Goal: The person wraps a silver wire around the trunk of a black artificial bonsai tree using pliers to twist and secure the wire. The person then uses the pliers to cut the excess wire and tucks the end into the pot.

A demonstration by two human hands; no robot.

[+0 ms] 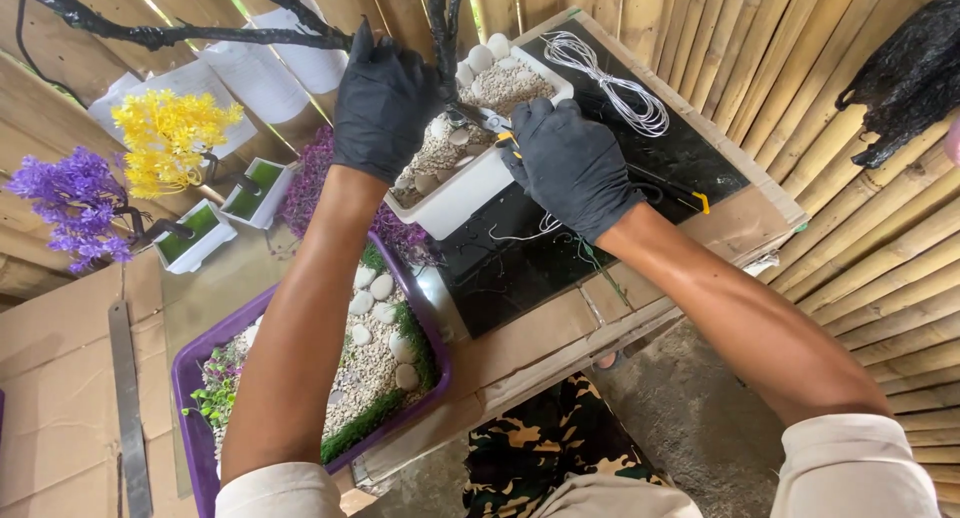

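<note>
Room: I'm working over a black mat (600,248) — its cardboard edge is running close beside my right forearm, bamboo wall just beyond.
Left hand (380,103): I'm curling it around the black trunk (437,38), fingers wrapped shut.
Right hand (570,163): I'm gripping yellow-handled pliers (500,130) at the trunk's base.
White planter (470,183): it's sitting between both hands — pebbles filling it.
Purple tray (190,378): lying under my left forearm.

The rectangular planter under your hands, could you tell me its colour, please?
White planter, filled with pale gravel; head view.
</note>
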